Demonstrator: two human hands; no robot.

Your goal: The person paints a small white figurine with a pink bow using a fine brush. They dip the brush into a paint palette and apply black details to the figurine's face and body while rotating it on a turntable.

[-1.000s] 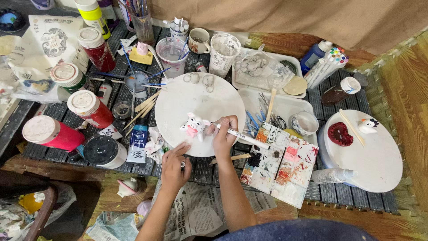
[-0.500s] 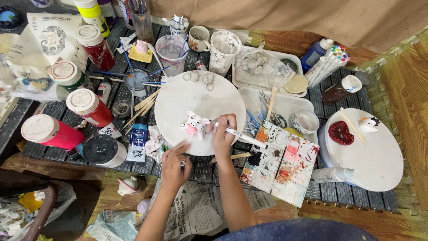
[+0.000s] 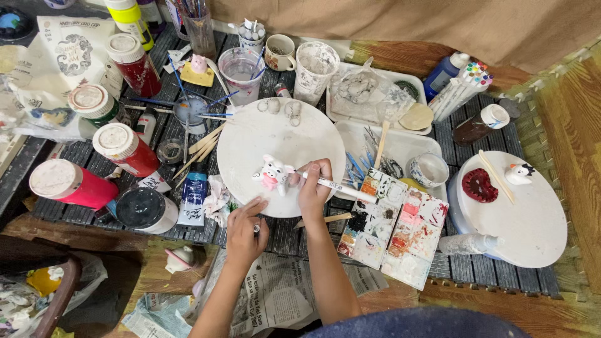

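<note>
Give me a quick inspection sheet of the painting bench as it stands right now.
Surface: dark slatted table, crowded; newspaper at the near edge.
Job's things: small white and pink figurine on a round white board; white paint pen.
Clutter: red paint jars, stained paint palette, cups, loose brushes, second round board with a red piece.
Grippers: right hand holds the paint pen, tip at the figurine; left hand rests at the round white board's near edge, pinching something small I cannot identify.
Cables: nothing seen.
Surroundings: brown cloth behind, wooden floor at right.
</note>
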